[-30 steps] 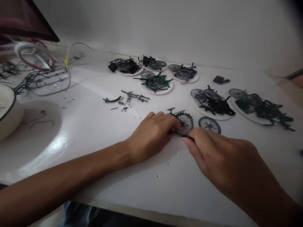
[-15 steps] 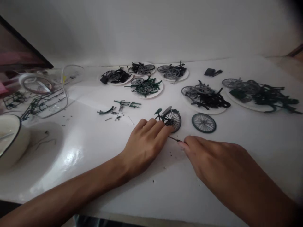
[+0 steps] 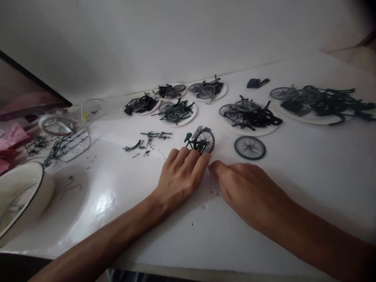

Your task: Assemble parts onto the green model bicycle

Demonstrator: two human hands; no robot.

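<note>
A small model bicycle (image 3: 203,141) with a green saddle and a spoked rear wheel stands beyond my left hand (image 3: 183,172). That hand is closed round its near part, and the fingers hide most of the frame. Close on the right, my right hand (image 3: 235,178) is pinched, its fingertips almost against my left forefinger. The thin dark rod in that pinch is nearly all hidden now. A loose spoked wheel (image 3: 250,147) lies flat on the white table (image 3: 164,243), just beyond my right hand.
Small green and grey parts (image 3: 149,137) lie left of the bicycle. Paper plates heaped with bicycle parts, one with black pieces (image 3: 252,113), stand behind. On the left are an enamel basin (image 3: 41,188), a roll of tape (image 3: 57,124) and green sprue frames (image 3: 66,147).
My right hand has moved left, closer to my left hand, and the rod visible earlier is now mostly covered. My left hand keeps its hold on the bicycle. The camera view has tilted slightly.
</note>
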